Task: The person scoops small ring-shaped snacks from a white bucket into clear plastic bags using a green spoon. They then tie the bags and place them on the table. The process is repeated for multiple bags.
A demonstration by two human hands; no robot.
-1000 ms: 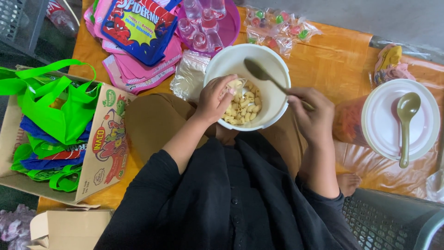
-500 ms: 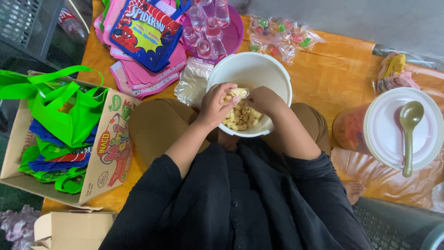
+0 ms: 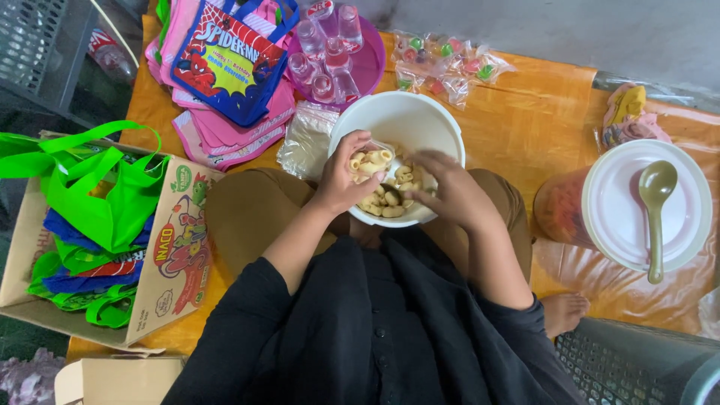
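**Both hands in the white bowl — small clear bag at the left hand, snacks below**

Head view. The person sits with a white bowl (image 3: 397, 124) resting against the lap, its near rim hidden behind the wrists. A heap of pale, tube-shaped snack pieces (image 3: 384, 204) lies in the near half of the bowl; the far half is bare.

The left hand (image 3: 341, 184) is curled at the bowl's near-left rim, thumb and fingers pinched on a small clear plastic bag (image 3: 373, 159) that already has a few pieces in it. The bag's mouth appears to face right, toward the other hand, though its exact edge is hard to make out.

The right hand (image 3: 442, 187) is cupped palm down over the heap, fingers drawn together; whether it grips pieces cannot be told — the fingertips are hidden by the hand's back.

Governing relation: the bag sits just left of and slightly beyond the right hand's fingertips, nearly touching, with the heap directly beneath both. The right hand is the nearer to the loose pieces; the left alone has the bag.

Surroundings: a stack of clear bags (image 3: 306, 141) just beside the bowl on the left, a purple tray of small bottles (image 3: 369, 64) beyond it, a white plate (image 3: 611, 217) with a spoon (image 3: 655, 210) well to the right.
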